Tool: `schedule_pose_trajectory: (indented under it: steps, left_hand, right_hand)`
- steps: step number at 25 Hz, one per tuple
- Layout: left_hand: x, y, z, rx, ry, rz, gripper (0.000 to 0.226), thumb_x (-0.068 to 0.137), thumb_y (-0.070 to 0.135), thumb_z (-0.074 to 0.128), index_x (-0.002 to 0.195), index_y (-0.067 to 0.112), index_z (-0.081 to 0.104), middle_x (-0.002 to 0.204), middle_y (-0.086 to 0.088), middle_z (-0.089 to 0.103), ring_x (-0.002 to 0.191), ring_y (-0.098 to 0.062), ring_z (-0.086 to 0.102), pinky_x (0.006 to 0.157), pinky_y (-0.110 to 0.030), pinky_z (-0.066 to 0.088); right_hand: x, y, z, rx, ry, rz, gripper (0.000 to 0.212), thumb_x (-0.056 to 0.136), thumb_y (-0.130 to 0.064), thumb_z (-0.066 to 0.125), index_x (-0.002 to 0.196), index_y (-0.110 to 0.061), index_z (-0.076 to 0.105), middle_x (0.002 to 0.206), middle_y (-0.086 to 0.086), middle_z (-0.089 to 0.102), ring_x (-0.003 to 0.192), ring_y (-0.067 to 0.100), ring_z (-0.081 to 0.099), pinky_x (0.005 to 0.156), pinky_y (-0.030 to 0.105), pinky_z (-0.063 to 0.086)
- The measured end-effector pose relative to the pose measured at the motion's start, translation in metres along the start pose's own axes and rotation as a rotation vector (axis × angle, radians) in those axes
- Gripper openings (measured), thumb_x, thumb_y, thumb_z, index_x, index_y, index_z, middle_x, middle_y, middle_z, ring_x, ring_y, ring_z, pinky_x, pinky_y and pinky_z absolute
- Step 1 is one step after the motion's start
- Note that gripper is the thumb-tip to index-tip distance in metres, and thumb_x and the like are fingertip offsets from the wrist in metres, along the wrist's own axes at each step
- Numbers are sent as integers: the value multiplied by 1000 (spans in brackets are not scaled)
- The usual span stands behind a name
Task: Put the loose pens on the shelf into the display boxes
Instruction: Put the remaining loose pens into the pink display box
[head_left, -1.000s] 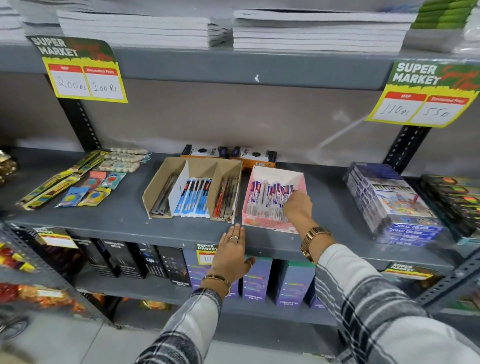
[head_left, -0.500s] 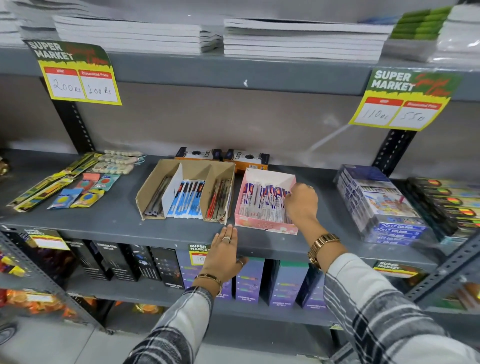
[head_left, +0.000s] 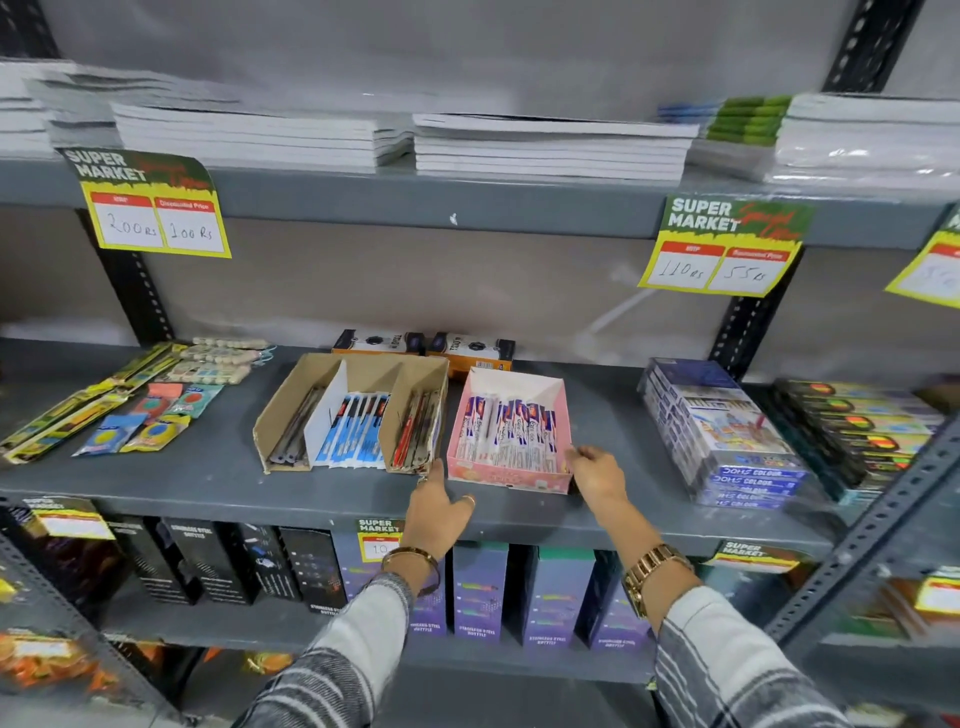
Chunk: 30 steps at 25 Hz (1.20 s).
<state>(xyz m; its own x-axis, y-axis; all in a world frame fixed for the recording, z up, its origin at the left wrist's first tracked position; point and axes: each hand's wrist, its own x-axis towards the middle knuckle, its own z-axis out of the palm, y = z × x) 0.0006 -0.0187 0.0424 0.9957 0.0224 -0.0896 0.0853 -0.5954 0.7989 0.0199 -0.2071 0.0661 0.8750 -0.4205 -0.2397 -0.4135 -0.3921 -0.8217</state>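
Observation:
A pink display box (head_left: 506, 475) full of packaged pens (head_left: 511, 428) sits mid-shelf. Left of it stands a brown cardboard display box (head_left: 275, 410) with three compartments: dark pens, blue-packaged pens (head_left: 353, 428) and red pens (head_left: 415, 428). My right hand (head_left: 597, 475) is at the pink box's front right corner, fingers pinched at its rim. My left hand (head_left: 436, 512) rests on the shelf edge, fingers reaching up between the two boxes. I cannot tell whether either hand holds a pen.
The grey metal shelf (head_left: 208, 483) carries flat packets (head_left: 150, 415) at left, two small boxes (head_left: 426, 345) behind, colour-pencil packs (head_left: 722, 436) at right. Notebooks (head_left: 550, 148) lie stacked above. Bottle boxes (head_left: 478, 592) stand on the lower shelf. Price tags (head_left: 150, 205) hang from the shelf edges.
My right hand has drawn back out of the pink box to its front right corner. My left hand slid right and forward toward the gap between the boxes. The camera tilted up.

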Motion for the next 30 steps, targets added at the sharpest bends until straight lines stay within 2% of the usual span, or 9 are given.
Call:
schedule_pose_trajectory:
  steps: [4,8,13,16,19,22,24,27,30]
  left_hand:
    - [6,7,5,-94,-38,-89,71,89,11,58,148,8,19,96,2,58,90,-17,44,87,-27,40]
    - [2,10,9,-128,-51,-98,69,87,7,59,145,7,24,70,12,42,88,-17,44,82,-23,36]
    - [-2,9,17,-144,-45,-87,65,82,7,61,142,11,34,109,-11,61,86,-18,51,83,-22,40]
    - [-3,12,18,-133,-44,-88,64,84,7,60,142,10,33,123,-16,57,87,-18,50,84,-23,41]
    - [-4,13,17,-129,-60,-95,67,86,11,59,145,11,27,131,-15,50,99,-22,51,96,-29,42]
    - [0,10,17,-124,-75,-130,71,83,17,60,145,14,26,139,-13,46,128,-33,44,115,-41,33]
    - [0,7,14,-43,-84,-113,72,84,17,59,146,12,23,145,-16,42,137,-37,33,120,-47,20]
    - [-1,0,7,160,-103,-2,70,91,21,55,148,7,16,154,-14,27,145,-31,18,123,-42,6]
    - [-3,-12,7,287,-111,78,71,94,34,50,147,5,14,158,-12,17,147,-26,11,122,-37,2]
  right_hand:
    - [0,2,0,-23,-16,-46,34,95,-15,49,125,-2,58,130,16,61,117,33,58,97,34,45]
    - [3,3,-3,-22,4,-59,33,95,-9,46,124,-4,60,128,18,63,116,34,58,96,34,45]
    - [5,7,-7,-44,20,-72,34,94,-6,44,123,-5,62,123,19,65,112,36,59,91,35,47]
    - [3,7,-6,-63,32,-79,33,94,-6,43,121,-5,63,121,19,66,110,36,60,89,34,48]
    - [3,6,-3,-80,32,-80,31,94,-7,44,119,-4,63,120,20,66,109,36,60,86,32,48]
    - [1,5,0,-88,69,-62,30,93,-10,46,117,0,61,119,22,66,108,37,61,81,32,48]
    - [-4,-1,2,-128,227,-105,32,93,-14,51,120,2,56,121,22,63,110,36,59,87,36,49]
    - [-10,-19,7,-324,425,-408,33,90,-12,54,121,0,55,122,18,60,114,32,54,96,38,45]
    - [-11,-46,24,-423,276,-493,32,91,-12,54,122,-2,56,125,14,59,116,28,54,95,34,48]
